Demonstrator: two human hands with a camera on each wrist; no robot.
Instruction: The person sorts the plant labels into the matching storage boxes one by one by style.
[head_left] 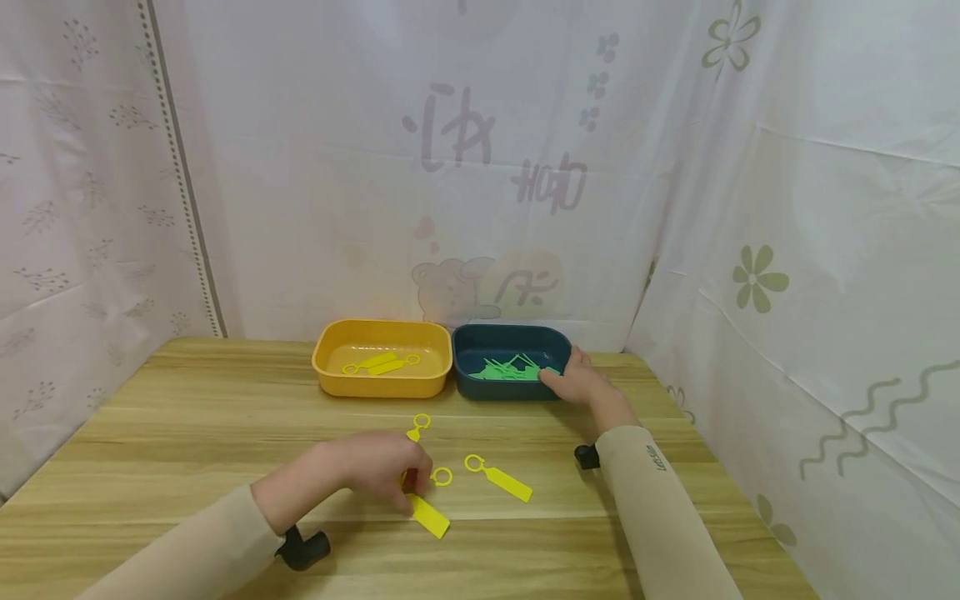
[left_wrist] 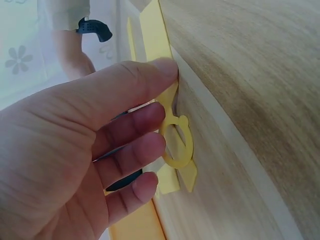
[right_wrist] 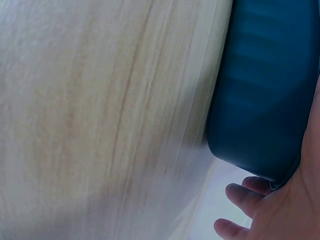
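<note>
My left hand (head_left: 378, 467) is low over the table, pinching a flat yellow ring tag (head_left: 431, 517) between thumb and fingers. In the left wrist view the thumb presses the tag's strip (left_wrist: 156, 35), and its ring lies by the fingertips. Beside that hand, another yellow ring tag (head_left: 510, 485) lies to the right. A further tag's ring (head_left: 422, 422) shows behind the hand, its strip partly hidden. My right hand (head_left: 581, 379) holds the right end of a dark blue bin (head_left: 480, 389), thumb over the rim and fingers outside. Green strip pieces (head_left: 506, 369) lie inside.
Left of the blue bin, close against it, stands a yellow bin (head_left: 382, 387) with yellow ring tags (head_left: 386, 365) inside. Both bins sit near the back edge of the wooden table (head_left: 187, 433). A printed white curtain (head_left: 300, 167) hangs behind and at both sides.
</note>
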